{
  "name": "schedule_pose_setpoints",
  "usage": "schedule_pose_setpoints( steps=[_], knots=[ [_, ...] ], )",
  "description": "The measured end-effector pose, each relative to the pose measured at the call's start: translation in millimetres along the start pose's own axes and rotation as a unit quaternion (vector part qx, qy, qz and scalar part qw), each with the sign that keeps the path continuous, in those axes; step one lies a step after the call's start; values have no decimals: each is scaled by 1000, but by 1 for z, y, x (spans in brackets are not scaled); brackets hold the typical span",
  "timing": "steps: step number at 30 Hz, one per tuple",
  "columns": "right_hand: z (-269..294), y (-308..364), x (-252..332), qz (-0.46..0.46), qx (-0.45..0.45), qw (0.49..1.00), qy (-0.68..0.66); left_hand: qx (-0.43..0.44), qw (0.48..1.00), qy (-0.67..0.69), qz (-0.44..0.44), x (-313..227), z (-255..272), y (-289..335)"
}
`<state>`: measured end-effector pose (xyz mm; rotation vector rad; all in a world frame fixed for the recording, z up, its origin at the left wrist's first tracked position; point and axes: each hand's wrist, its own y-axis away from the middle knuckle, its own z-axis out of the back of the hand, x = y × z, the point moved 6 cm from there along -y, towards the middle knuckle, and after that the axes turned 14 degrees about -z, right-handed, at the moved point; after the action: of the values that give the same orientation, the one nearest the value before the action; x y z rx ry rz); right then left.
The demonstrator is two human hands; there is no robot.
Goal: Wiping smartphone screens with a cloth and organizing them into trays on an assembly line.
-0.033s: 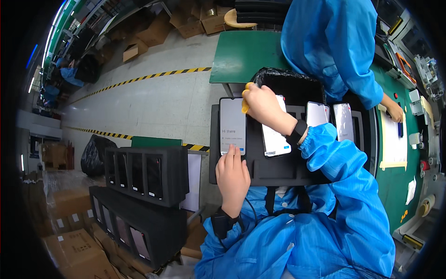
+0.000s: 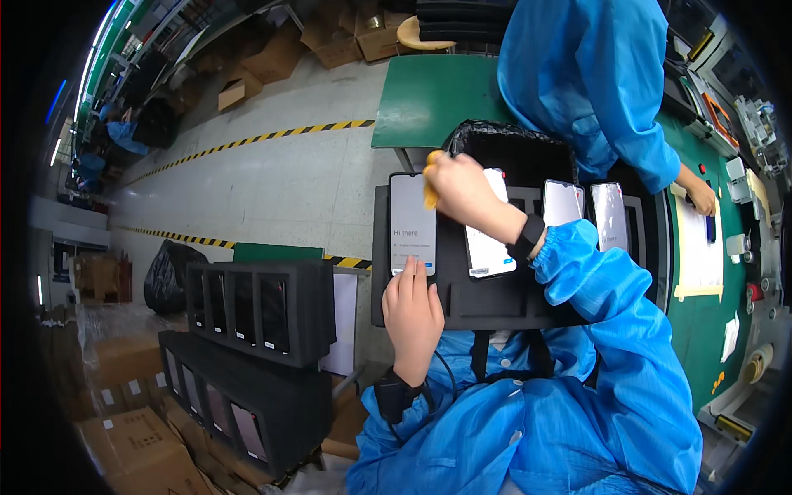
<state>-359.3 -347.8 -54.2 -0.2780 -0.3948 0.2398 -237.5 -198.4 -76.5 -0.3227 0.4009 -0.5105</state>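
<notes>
A phone (image 2: 412,210) with a lit pale screen lies at the left end of a black foam tray (image 2: 487,301). My left hand (image 2: 412,311) rests with outstretched fingers on its lower end. Over the upper right edge of that phone, my right hand (image 2: 466,191) is curled. Yellow material (image 2: 431,191) shows at its fingertips; whether it is worn or held I cannot tell. A second lit phone (image 2: 492,247) sits tilted in the tray, partly beneath my right hand. Farther right are a third phone (image 2: 563,202) and a fourth phone (image 2: 610,216).
A black-lined bin (image 2: 516,132) stands behind the tray. Another person's blue sleeve (image 2: 631,99) and hand (image 2: 700,196) are over the green bench (image 2: 701,330) at right. Black foam blocks (image 2: 247,396) holding several phones are stacked at lower left, near cardboard boxes (image 2: 140,450).
My right hand has shifted slightly left and down over the first phone, with the yellow material. My left hand stays in place.
</notes>
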Motion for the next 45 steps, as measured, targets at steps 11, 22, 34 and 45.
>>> schedule_pose_setpoints(
  steps=[11, 22, 34, 45],
  knots=[
    [87, 26, -64, -16, 194, 970, -149, -200, 951, 40, -232, -89, 37, 2],
    [40, 23, -108, -163, 179, 970, -9, 43, 992, 40, -111, -83, -51, -45],
    [137, 131, -9, 275, 245, 899, -238, -127, 951, 191, -209, -87, -24, 0],
    [111, 108, -171, -183, 103, 970, 120, 40, 954, 144, -258, -165, -73, -65]
  ],
)
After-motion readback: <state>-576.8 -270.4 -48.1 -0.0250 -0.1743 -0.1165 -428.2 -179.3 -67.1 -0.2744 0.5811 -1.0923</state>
